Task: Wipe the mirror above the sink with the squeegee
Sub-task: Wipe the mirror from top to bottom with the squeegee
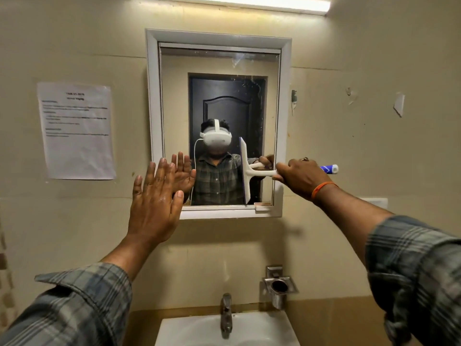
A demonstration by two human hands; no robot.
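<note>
A white-framed mirror (249, 66) hangs on the beige wall above a white sink (262, 328). My right hand (300, 177) grips the handle of a white squeegee (245, 171), whose blade stands upright against the glass near the mirror's lower right. The handle's blue and white end sticks out past my fist. My left hand (154, 201) is held up flat with its fingers spread at the mirror's lower left corner, holding nothing. Smears show on the upper right part of the glass.
A printed paper sheet (76, 131) is taped to the wall left of the mirror. A metal tap (226, 313) rises over the sink, and a metal holder (279, 287) sits on the wall to its right. A tube light (237, 3) glows above.
</note>
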